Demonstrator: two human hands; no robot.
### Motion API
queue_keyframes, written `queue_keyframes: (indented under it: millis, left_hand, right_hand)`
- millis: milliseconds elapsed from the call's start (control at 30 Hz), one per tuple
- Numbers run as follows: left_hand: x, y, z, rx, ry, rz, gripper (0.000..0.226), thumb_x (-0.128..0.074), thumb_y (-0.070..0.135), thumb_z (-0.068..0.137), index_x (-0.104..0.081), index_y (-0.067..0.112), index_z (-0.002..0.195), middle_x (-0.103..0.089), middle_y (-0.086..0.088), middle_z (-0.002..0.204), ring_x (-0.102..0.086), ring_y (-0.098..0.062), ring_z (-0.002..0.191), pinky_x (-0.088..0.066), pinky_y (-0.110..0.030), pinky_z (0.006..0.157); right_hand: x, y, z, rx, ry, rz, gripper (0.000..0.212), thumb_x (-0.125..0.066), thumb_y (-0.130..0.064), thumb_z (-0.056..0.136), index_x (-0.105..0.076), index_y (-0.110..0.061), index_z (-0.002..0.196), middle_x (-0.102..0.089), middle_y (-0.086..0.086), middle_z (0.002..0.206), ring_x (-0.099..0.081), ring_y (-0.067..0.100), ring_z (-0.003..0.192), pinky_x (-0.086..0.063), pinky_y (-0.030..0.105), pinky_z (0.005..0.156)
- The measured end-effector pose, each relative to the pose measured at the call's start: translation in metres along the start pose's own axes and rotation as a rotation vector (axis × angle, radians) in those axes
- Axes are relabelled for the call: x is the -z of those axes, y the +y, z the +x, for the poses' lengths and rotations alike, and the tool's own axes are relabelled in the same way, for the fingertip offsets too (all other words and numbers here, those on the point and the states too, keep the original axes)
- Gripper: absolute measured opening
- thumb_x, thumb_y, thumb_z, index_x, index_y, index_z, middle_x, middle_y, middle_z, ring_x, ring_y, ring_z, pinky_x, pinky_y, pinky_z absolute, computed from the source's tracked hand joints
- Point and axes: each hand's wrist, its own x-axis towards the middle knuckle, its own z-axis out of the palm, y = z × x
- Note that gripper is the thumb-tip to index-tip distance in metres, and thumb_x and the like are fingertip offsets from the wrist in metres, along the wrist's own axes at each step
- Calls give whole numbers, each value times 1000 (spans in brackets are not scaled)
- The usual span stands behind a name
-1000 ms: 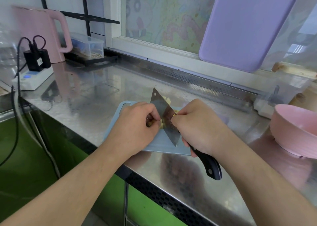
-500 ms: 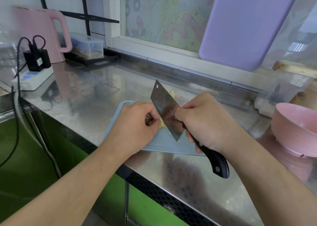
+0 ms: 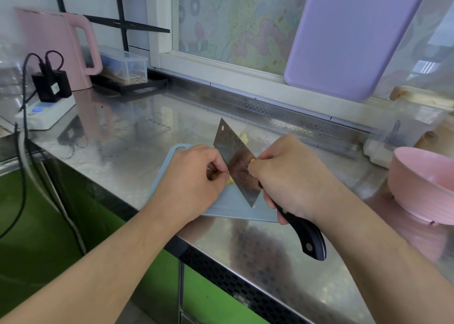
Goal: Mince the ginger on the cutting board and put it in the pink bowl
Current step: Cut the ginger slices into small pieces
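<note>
1. Steel counter [image 3: 137, 132] carries a pale blue cutting board [image 3: 235, 208] at its near edge, a handle slot at the board's far-left corner
2. No brand name or readable writing shows anywhere; the black plug adapter [image 3: 52, 86] on the white power strip [image 3: 46, 113] at the far left bears a small pale label, too small to read, and the window film behind shows only a cartoon drawing
3. Left hand [image 3: 194, 183] rests on the board with fingers curled, fingertips pinching a small yellow piece of ginger [image 3: 229, 180] against the board
4. That ginger lies directly at the left fingertips, touching the left face of the cleaver [image 3: 235, 161]; a few more pale yellow bits show on the board just beyond the blade's far edge
5. Right hand [image 3: 290, 178] is clamped on the cleaver, fingers wrapped round the black handle where it meets the blade, thumb and forefinger pinching the blade near its spine; a yellow speck sits at that fingertip
6. Cleaver stands tilted, its far corner raised, its near corner down at the board, the handle's end sticking out toward the near right
7. Pink bowl [image 3: 417, 188] sits on the counter at the right, well apart from both hands; whether anything lies in it cannot be told
8. Pink kettle [image 3: 56, 48] and a clear lidded box [image 3: 125, 65] stand at the far left, and a lilac board [image 3: 348, 36] leans against the window
</note>
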Motion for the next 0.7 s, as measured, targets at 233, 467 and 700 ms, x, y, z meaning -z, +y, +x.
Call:
queue_keyframes:
  millis: [233,467,700]
  left_hand:
    - [-1,-2,1,-2,6,-17,16,-80,12,83,-74,25,76,-69,13,83,-67,-6,79,-60,-34,80]
    - [0,-1,2,23,2,-17,16,-81,13,83,-75,26,76,-70,14,83,-68,-4,78,-60,-31,80]
    - [1,1,2,51,-6,-1,17,-82,16,84,-75,28,74,-71,16,82,-67,-1,80,-54,-16,78]
  right_hand:
    - [-2,-3,-5,8,-19,-55,25,-51,-9,89,-44,-11,65,-53,12,48,-47,24,25,-40,22,37]
    - [-3,-4,-2,9,-29,-66,21,-51,-7,88,-45,-10,67,-52,11,43,-47,25,25,-40,22,37]
    - [-5,-3,3,-10,-26,-80,17,-52,-6,84,-46,-9,69,-56,19,56,-47,25,24,-41,23,37]
